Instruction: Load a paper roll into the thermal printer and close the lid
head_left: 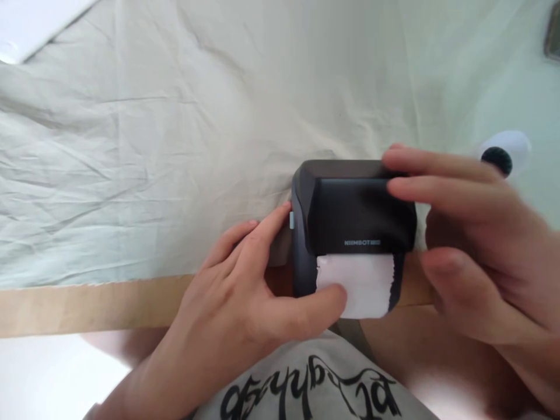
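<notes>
A dark label printer point(350, 210) marked NIIMBOT sits at the front edge of the table. From its front slot a white paper strip point(367, 277) with ragged sides hangs down. My left hand point(245, 286) grips the printer's left front corner, its thumb pressed on the strip and its fingers along the left side beside a small light-blue tab point(291, 220). On the right, my right hand point(476, 233) is slightly blurred, with fingers and thumb apart. Two of its fingertips lie at the upper right of the printer's lid; nothing shows in that hand.
A wrinkled pale cloth point(153, 146) covers the table, with a wooden edge strip point(109, 306) along the front. Behind my right hand lies a white rounded object with a black disc point(496, 160). A white flat item point(39, 23) and a dark-edged object point(553, 35) occupy the far corners.
</notes>
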Available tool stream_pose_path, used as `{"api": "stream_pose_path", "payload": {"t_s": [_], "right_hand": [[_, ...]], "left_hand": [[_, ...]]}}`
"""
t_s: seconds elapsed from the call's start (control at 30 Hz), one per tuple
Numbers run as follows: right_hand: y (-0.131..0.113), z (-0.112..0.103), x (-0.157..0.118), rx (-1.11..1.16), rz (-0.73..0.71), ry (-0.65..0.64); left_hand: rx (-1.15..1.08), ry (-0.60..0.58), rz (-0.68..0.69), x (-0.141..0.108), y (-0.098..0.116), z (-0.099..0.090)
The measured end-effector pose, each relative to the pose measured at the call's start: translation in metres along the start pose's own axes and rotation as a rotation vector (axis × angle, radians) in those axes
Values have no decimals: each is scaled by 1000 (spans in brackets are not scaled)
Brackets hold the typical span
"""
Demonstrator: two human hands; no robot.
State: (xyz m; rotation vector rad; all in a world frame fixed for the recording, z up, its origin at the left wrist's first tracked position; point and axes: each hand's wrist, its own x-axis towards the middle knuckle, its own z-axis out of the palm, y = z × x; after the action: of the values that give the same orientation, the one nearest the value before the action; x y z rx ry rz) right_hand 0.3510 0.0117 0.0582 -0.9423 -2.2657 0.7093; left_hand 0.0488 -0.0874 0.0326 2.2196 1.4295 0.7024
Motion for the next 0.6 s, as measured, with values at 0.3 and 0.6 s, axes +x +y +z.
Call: {"api": "stream_pose_path", "payload": {"t_s": [0.3,0.6], "right_hand": [[-6,16,9,56,78,69],[-14,14,16,143,169,29]], "left_hand": [[123,18,165,13,0,-1],[110,-23,67,9,0,-3]]}}
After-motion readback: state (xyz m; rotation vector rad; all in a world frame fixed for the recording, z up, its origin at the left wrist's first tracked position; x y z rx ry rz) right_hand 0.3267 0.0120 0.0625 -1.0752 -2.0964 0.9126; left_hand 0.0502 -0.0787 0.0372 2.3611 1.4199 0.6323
